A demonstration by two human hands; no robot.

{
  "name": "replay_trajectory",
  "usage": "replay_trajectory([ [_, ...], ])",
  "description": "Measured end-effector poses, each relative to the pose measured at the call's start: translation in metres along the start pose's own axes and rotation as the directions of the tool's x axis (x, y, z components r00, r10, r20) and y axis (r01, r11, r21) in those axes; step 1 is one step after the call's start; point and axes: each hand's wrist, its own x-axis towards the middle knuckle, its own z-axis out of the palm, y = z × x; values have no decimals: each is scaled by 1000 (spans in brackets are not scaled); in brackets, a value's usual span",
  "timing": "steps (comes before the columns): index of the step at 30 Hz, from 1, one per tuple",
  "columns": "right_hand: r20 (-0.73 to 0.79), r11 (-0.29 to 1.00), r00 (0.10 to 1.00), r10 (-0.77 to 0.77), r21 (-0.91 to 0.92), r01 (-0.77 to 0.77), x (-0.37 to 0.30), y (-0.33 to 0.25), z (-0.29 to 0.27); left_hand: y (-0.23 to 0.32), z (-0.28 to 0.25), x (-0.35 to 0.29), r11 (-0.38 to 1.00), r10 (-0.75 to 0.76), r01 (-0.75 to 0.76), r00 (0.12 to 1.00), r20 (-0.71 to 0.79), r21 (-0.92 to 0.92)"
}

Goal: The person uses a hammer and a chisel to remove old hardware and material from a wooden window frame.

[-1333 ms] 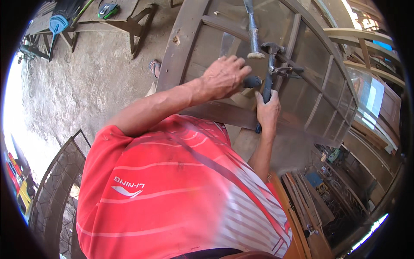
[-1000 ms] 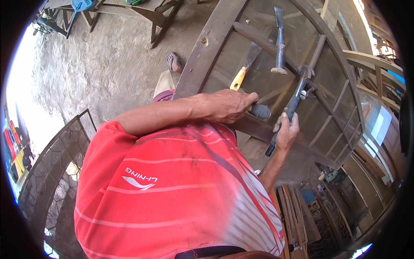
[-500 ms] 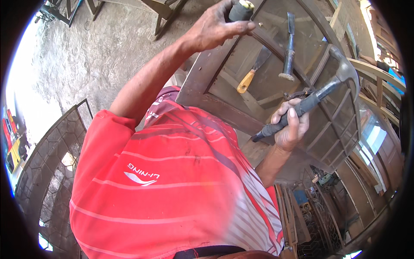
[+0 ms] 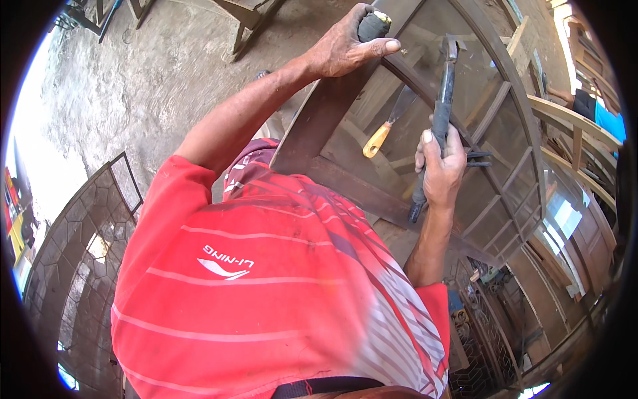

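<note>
My right hand (image 4: 442, 166) is closed around the dark, taped handle of a claw hammer (image 4: 446, 83), its head pointing away from me. At the far end, my left hand (image 4: 349, 46) grips a short black-wrapped handle (image 4: 374, 26) with a pale yellow end; whatever extends below it is hidden. Both hands are over a dark brown wooden frame (image 4: 302, 130) with see-through panes. A putty knife (image 4: 377, 138) with a yellow handle lies on it, between my hands. Two dark prongs (image 4: 480, 158) stick out beside my right hand; the rest of that tool is hidden.
A metal lattice panel (image 4: 73, 246) stands at the left on the concrete floor (image 4: 146, 80). Wooden pieces (image 4: 578, 126) are stacked at the right, near a person in blue (image 4: 608, 122). Wooden trestle legs (image 4: 242, 30) stand at the top.
My right hand has swung the hammer from pointing right to pointing away from me. The chisel seen on the frame earlier is no longer visible. My left hand has barely moved.
</note>
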Motion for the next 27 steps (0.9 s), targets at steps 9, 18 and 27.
replay_trajectory([
  [9, -56, 949, 975, -216, -247, 196, 67, -50, -20, 17, 0, 15, 945, -59, 18, 992, 115, 327],
  [18, 348, 769, 929, -128, -557, 314, 87, -75, -43, 14, 4, 14, 940, -73, 38, 993, 93, 339],
  [27, 341, 673, 929, -141, -655, 343, 80, -75, -44, 14, 9, 16, 921, -61, 29, 996, 72, 389],
])
